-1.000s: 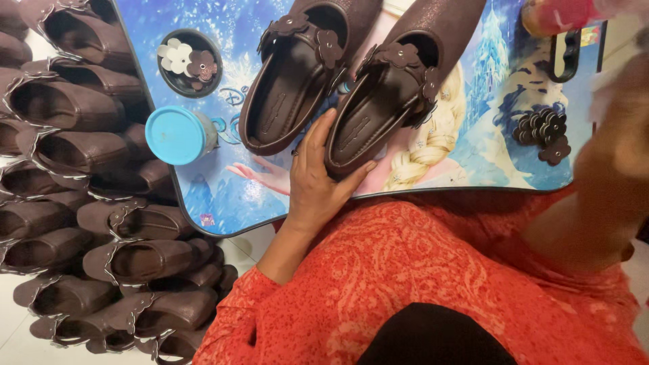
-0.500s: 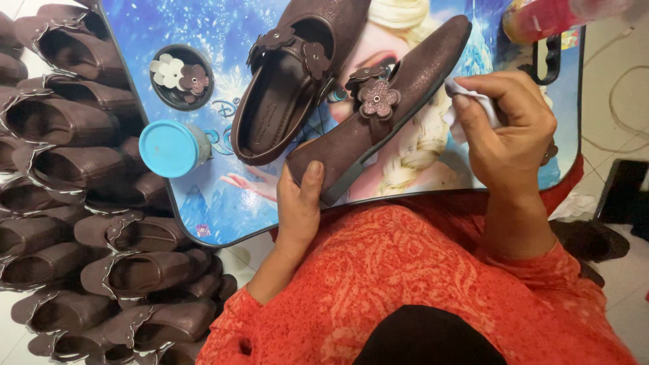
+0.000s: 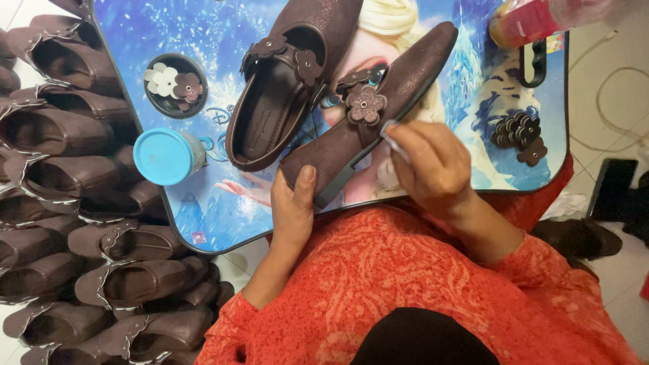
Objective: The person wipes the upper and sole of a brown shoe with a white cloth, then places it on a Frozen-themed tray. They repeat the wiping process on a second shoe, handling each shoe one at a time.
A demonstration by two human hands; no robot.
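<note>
Left hand (image 3: 292,213) still grips the tilted brown shoe (image 3: 378,101) mid-frame; right hand (image 3: 433,165), now lower, pinches a thin tool (image 3: 392,138) beside its flower (image 3: 366,105).

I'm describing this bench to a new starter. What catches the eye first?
A brown shoe tilted on its side, heel gripped by the left hand, while the right hand works by its flower trim. Beside them lies a second shoe; rows of brown shoes fill the left.

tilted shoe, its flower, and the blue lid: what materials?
Shoe held by the left hand: looks like brown suede-like or faux leather; matte, finely speckled, with a dark, probably rubber sole edge. Flower: same cut material, small metal-looking stud at centre. Lid: likely plastic; smooth, evenly blue.
</note>
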